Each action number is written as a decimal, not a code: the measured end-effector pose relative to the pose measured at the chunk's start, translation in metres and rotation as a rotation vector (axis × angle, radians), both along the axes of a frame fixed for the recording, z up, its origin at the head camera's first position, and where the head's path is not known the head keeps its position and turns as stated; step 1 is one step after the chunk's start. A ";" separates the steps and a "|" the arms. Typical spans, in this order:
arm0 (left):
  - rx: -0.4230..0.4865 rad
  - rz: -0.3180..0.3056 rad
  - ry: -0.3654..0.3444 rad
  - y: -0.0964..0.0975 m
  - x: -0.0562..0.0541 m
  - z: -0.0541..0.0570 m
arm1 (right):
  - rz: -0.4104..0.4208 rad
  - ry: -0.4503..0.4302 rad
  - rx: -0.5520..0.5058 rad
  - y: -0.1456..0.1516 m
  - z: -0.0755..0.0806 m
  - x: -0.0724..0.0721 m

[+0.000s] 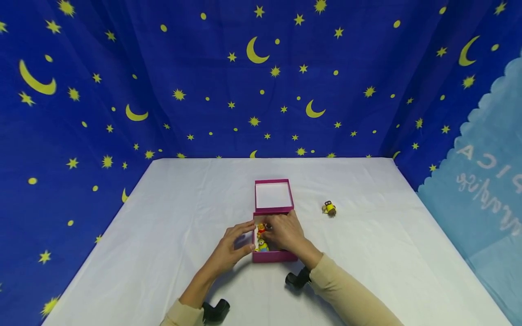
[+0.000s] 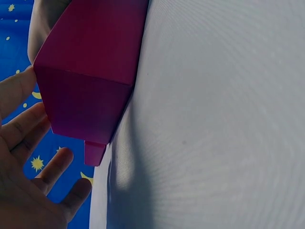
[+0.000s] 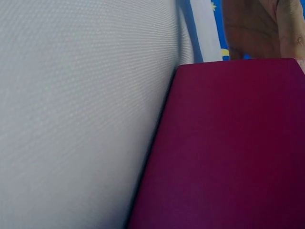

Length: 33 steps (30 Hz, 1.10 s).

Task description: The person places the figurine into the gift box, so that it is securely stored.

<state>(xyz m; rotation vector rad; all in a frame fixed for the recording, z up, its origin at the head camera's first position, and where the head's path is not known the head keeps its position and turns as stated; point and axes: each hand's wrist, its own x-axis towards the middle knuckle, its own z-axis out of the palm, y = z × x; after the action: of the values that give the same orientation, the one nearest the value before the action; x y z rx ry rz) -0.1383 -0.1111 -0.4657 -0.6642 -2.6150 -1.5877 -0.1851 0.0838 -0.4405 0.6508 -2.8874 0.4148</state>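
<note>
A magenta box (image 1: 275, 257) stands uncovered on the white table. Inside it I see a yellow figurine in red (image 1: 261, 230) and a yellow-and-blue minion figurine (image 1: 263, 246). My right hand (image 1: 285, 232) reaches down into the box over its right side; its fingertips are close to the figurines, and what they hold, if anything, is hidden. At the box's left wall is my left hand (image 1: 231, 250), its fingertips touching the top edge. In the left wrist view those fingers (image 2: 59, 164) are spread and loosely extended beside the magenta wall.
The box's lid (image 1: 274, 210), white inside, lies directly behind the box. Another minion figurine (image 1: 329, 208) is on the table (image 1: 391, 253) to the right. Black wrist-camera mounts (image 1: 216, 311) show near both sleeves. A blue star-patterned cloth (image 1: 204, 59) hangs around the table.
</note>
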 end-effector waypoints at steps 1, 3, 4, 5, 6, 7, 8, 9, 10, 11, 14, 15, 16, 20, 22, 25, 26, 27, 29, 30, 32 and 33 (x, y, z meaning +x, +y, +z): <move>-0.001 0.000 -0.010 0.000 0.000 0.000 | -0.004 -0.005 -0.006 0.000 0.000 0.000; -0.001 -0.003 -0.018 0.001 0.001 0.000 | -0.012 -0.014 -0.020 0.001 0.001 0.001; -0.002 -0.004 -0.019 0.001 0.001 0.000 | -0.016 -0.020 -0.029 0.001 0.001 0.001; -0.004 -0.005 -0.020 0.001 0.001 0.001 | -0.020 -0.025 -0.035 0.002 0.002 0.001; -0.004 -0.006 -0.023 0.002 0.001 0.001 | -0.022 -0.029 -0.042 0.003 0.003 0.002; -0.003 -0.006 -0.024 0.002 0.001 0.001 | -0.025 -0.036 -0.052 0.004 0.005 0.002; -0.001 -0.006 -0.029 0.002 0.001 0.001 | -0.025 -0.039 -0.061 0.004 0.006 0.002; -0.002 -0.005 -0.029 0.001 0.001 0.002 | -0.025 -0.044 -0.071 0.005 0.007 0.002; -0.002 -0.005 -0.032 0.001 0.001 0.002 | -0.027 -0.045 -0.082 0.007 0.008 0.003; -0.003 -0.004 -0.031 0.001 0.001 0.002 | -0.028 -0.045 -0.089 0.008 0.009 0.003; -0.004 -0.005 -0.025 0.000 0.000 0.002 | -0.033 -0.042 -0.122 0.012 0.013 0.003; -0.004 -0.005 -0.021 0.000 0.000 0.002 | -0.038 -0.041 -0.135 0.014 0.014 0.003; -0.003 -0.005 -0.018 0.000 0.000 0.002 | -0.041 -0.036 -0.146 0.015 0.015 0.004; -0.007 -0.004 -0.004 -0.001 -0.001 0.000 | -0.048 -0.040 -0.187 0.022 0.019 0.004; -0.010 -0.003 -0.002 -0.001 -0.001 0.000 | -0.054 -0.050 -0.204 0.025 0.022 0.005; -0.010 -0.003 -0.010 -0.001 0.000 0.000 | -0.070 -0.071 -0.227 0.031 0.024 0.005; -0.009 -0.002 -0.016 -0.001 0.000 0.000 | -0.074 -0.074 -0.237 0.034 0.025 0.005; -0.004 -0.003 -0.020 -0.001 0.000 0.001 | -0.077 -0.074 -0.246 0.036 0.026 0.004; 0.003 -0.004 -0.027 0.000 0.000 0.001 | -0.077 -0.069 -0.261 0.042 0.027 0.004; 0.005 -0.005 -0.026 0.000 0.000 0.001 | -0.076 -0.064 -0.267 0.045 0.028 0.003; 0.005 -0.006 -0.019 0.000 0.000 0.001 | -0.072 -0.057 -0.279 0.051 0.029 0.003; 0.006 -0.007 -0.012 0.000 0.000 0.001 | -0.071 -0.054 -0.285 0.054 0.029 0.003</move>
<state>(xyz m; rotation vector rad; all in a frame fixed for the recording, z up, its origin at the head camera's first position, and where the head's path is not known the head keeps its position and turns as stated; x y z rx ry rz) -0.1382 -0.1109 -0.4643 -0.6669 -2.6186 -1.6058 -0.1823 0.1374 -0.4113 0.4951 -2.8112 0.8251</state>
